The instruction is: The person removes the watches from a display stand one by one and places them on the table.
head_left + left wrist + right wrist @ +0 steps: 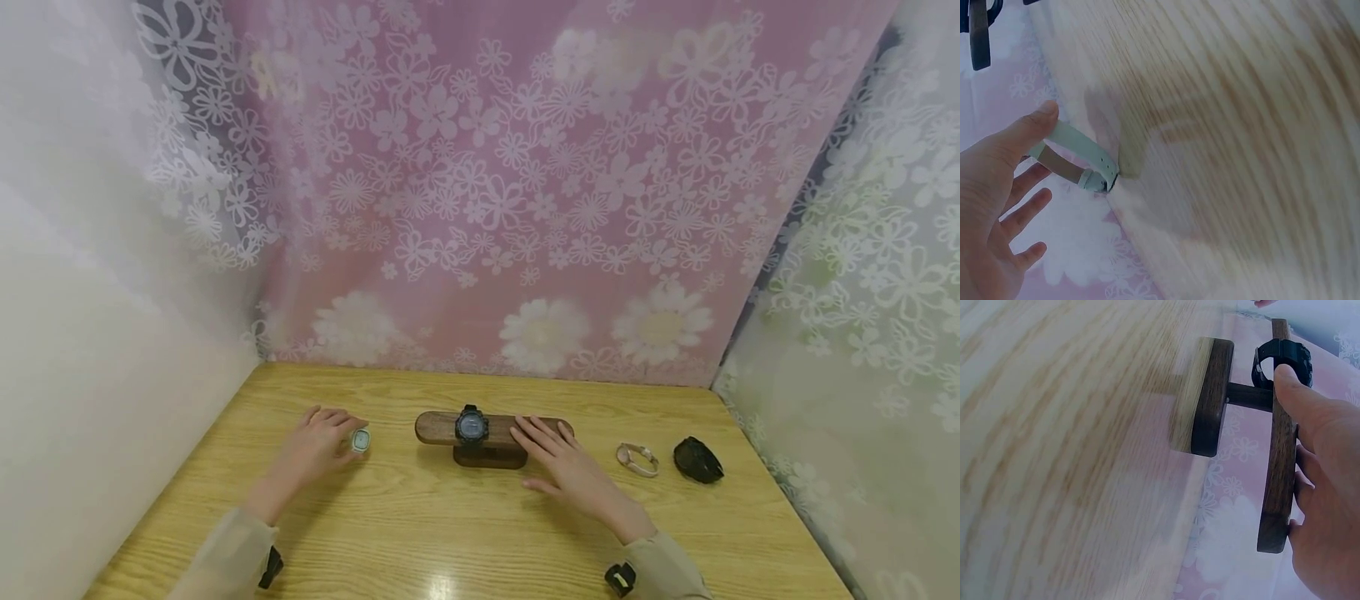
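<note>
My left hand (324,442) pinches a watch with a mint-green strap (1088,147) between thumb and fingers, its pale square dial (361,440) facing up in the head view. Its strap is closed in a loop, the buckle end close to the table in the left wrist view. My right hand (573,475) rests on the right part of a dark wooden watch stand (502,429), fingers straight across the bar and thumb held apart. A black digital watch (472,426) is strapped round the bar left of that hand.
Right of the stand lie a watch with a light band (637,459) and, beyond it, a black item (698,460) near the table's right side. The wooden table (420,533) meets a pink floral curtain (480,208) at the back and a pale wall (112,292) at left.
</note>
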`<action>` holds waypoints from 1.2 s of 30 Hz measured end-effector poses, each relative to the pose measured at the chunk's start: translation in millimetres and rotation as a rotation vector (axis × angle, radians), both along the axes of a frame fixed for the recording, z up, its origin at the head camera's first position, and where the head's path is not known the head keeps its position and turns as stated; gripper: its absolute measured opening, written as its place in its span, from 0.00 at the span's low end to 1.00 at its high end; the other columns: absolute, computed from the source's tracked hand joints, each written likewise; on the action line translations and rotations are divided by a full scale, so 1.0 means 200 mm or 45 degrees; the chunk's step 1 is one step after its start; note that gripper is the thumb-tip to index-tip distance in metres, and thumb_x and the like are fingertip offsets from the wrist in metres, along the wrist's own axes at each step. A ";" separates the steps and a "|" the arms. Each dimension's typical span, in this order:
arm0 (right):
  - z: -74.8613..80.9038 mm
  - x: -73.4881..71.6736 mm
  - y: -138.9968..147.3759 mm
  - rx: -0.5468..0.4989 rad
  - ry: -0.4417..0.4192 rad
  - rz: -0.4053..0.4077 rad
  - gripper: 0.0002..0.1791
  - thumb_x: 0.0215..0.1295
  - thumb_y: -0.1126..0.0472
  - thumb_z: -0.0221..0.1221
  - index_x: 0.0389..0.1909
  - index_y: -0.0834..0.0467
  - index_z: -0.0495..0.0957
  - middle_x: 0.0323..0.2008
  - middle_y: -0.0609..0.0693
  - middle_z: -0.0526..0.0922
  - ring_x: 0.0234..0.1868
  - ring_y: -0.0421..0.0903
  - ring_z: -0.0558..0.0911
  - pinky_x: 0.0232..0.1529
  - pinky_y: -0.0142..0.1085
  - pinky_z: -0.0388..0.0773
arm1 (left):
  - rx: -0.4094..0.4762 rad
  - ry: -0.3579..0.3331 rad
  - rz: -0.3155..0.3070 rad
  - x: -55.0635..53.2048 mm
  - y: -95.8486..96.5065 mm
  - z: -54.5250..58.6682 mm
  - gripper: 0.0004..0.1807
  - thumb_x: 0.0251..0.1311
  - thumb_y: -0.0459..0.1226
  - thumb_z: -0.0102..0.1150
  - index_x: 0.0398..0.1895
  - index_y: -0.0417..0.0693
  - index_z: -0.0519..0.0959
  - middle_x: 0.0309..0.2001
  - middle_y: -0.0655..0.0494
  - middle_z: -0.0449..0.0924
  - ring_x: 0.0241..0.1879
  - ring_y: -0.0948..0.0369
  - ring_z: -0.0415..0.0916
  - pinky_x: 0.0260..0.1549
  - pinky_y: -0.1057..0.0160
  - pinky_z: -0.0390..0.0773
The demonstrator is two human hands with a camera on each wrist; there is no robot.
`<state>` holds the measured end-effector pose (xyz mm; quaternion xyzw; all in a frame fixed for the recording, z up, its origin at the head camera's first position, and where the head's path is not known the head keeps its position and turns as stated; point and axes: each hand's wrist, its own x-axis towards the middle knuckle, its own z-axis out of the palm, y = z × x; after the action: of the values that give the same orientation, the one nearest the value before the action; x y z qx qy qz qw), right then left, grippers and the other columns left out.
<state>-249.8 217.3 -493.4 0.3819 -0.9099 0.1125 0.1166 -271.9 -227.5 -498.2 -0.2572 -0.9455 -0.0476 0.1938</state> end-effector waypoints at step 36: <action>-0.01 0.00 0.01 -0.036 0.013 0.026 0.45 0.65 0.50 0.67 0.78 0.57 0.59 0.78 0.58 0.58 0.77 0.61 0.59 0.73 0.66 0.52 | 0.013 -0.151 -0.034 -0.04 0.06 -0.09 0.29 0.52 0.45 0.77 0.58 0.47 0.82 0.53 0.50 0.84 0.63 0.45 0.73 0.64 0.32 0.65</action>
<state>-250.5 218.5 -495.5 0.3899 -0.9037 0.1245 0.1256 -279.1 -214.8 -515.4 -0.2654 -0.9516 -0.0702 0.1381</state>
